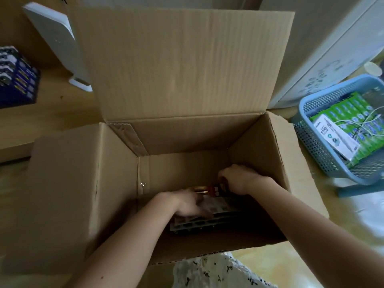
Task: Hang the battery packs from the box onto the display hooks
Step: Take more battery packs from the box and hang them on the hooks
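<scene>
Item 1: cardboard box (116, 183), brown, open at the top; rear flap upright, left flap folded outward and flat; stands on a yellowish glossy surface (270, 262).

Item 2: battery packs (207, 222), a low stack of flat carded packs lying on the bottom of the box, toward its near side; mostly dark and grey, detail blurred; none is out of the box.

Item 3: red-and-gold pack (207, 190), uppermost, lying across the stack between the two hands.

Item 4: left hand (187, 204), reaching down into the box from the near left; fingers stretched out and resting flat on the battery packs; somewhat blurred.

Item 5: right hand (236, 179), inside the box toward the far right corner; knuckles up, fingers curled down over the right end of the red-and-gold pack, gripping it.

Item 6: blue basket (311, 146), perforated plastic, just beside the box on the right; holds green packets (340, 113), a white printed carton (336, 138) and a tangled white cable (357, 125).

Item 7: dark blue carton (16, 80), at the far left edge, well apart from the box.

Item 8: white panel-like device (52, 32), upright, behind the box's left rear.

Item 9: white patterned fabric (207, 273), at the lower edge, against the box's near wall.
</scene>
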The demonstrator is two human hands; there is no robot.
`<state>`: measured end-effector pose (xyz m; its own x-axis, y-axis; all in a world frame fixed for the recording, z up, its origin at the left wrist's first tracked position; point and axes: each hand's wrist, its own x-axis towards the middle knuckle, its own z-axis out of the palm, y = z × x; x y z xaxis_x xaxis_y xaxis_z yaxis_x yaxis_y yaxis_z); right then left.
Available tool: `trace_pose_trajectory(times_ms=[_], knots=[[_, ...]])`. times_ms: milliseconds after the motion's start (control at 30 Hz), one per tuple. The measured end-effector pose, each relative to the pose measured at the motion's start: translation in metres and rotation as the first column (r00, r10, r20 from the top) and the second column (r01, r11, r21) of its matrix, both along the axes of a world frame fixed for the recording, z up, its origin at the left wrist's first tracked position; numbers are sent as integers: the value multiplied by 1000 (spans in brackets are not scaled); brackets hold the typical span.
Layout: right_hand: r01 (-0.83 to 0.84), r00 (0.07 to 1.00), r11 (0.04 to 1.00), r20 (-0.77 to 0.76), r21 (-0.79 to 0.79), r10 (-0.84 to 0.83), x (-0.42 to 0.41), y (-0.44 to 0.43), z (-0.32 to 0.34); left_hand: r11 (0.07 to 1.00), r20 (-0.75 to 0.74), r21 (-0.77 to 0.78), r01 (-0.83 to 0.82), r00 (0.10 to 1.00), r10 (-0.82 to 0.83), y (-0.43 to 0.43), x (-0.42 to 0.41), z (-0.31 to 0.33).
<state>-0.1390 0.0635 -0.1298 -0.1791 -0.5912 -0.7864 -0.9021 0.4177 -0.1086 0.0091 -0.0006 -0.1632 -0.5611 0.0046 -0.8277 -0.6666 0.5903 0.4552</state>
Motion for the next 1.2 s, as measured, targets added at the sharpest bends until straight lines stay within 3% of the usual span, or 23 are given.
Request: trace_pose_trajectory(times_ms=[233,300,367,500,600,700,767,1033,1200], knots=[[58,998,998,2,-31,-58,0,-1,0,994,-14,-65,89,996,-90,0,0,2],[91,996,994,3,-52,-91,0,-2,0,978,-101,-165,130,984,-148,1,-4,9],[152,988,985,3,-85,-152,1,-1,0,956,-215,-276,104,962,-166,2,-8,18],[311,950,936,14,-166,-313,2,-2,-5,918,-158,-395,37,982,-107,-15,0,35],[279,956,947,-50,-159,-290,3,-2,-13,884,-195,-454,-116,980,29,-45,24,52],[132,986,991,-100,17,-130,7,1,-27,795,-373,-416,-442,880,294,-63,51,71],[80,993,990,-92,117,-69,10,3,-37,729,-458,-386,-566,803,382,-62,61,77],[175,984,976,-59,128,-169,15,7,-63,677,-512,-254,-691,690,512,-43,75,69],[109,994,979,-13,171,-109,17,12,-68,654,-524,-238,-718,662,536,-40,76,71]])
